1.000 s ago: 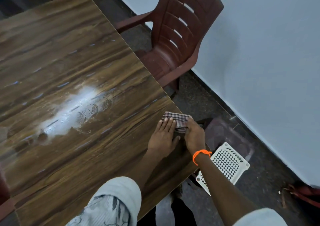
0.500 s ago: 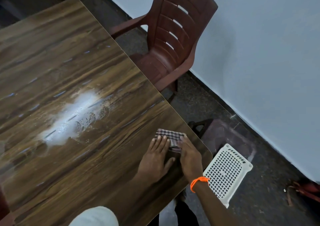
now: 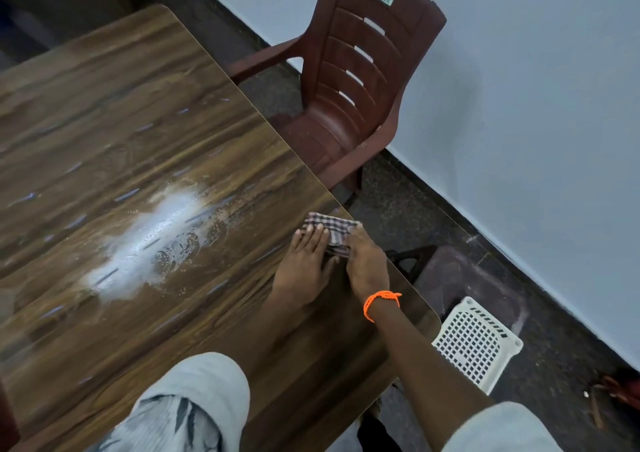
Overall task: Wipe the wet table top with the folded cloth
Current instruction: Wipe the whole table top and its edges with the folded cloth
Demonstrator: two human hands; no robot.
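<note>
I see the folded cloth (image 3: 331,231), checked brown and white, lying flat on the table top (image 3: 114,112) at its right edge, right of centre frame. Both hands are on it. Left hand (image 3: 304,264) is flat, fingers straight and together, fingertips pressing the cloth's left part; the palm sits on bare wood below the cloth. Right hand (image 3: 365,264) comes in from the lower right, covering the cloth's right and lower part. Its fingers look bent over the cloth's right edge, but I cannot tell if they actually pinch it or just press. Only the cloth's upper strip and a bit between the 2 hands shows. Orange band (image 3: 381,301) on the right wrist.

Wet patch (image 3: 152,240) glares white left of the hands, centre-left of frame, with droplets around it; the cloth is near it but not touching it.

Brown plastic chair (image 3: 363,81) at upper centre, beside the table's right edge. White perforated basket (image 3: 476,344) on the floor at lower right.
</note>
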